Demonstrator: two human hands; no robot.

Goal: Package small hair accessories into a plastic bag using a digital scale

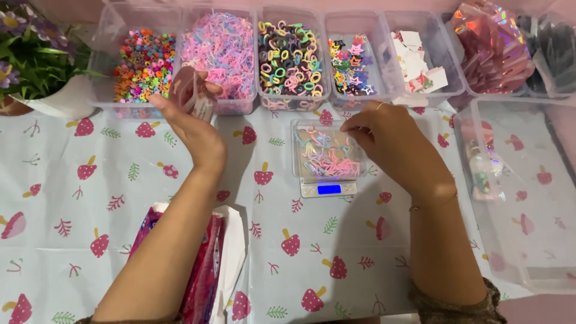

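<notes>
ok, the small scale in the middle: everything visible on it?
The scale is small, flat and silvery, with a lit blue display on its front edge. It sits on the mushroom-print tablecloth before the bins. A clear shallow tray on it holds pastel clips. The right hand rests at the tray's far right corner.

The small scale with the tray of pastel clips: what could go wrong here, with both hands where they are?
1. The right hand touches the edge of the clear tray on the scale; pressing could distort the reading or tip clips onto the tablecloth.
2. The left hand holds a small packet near the bin of pink bands; it might drop in.
</notes>
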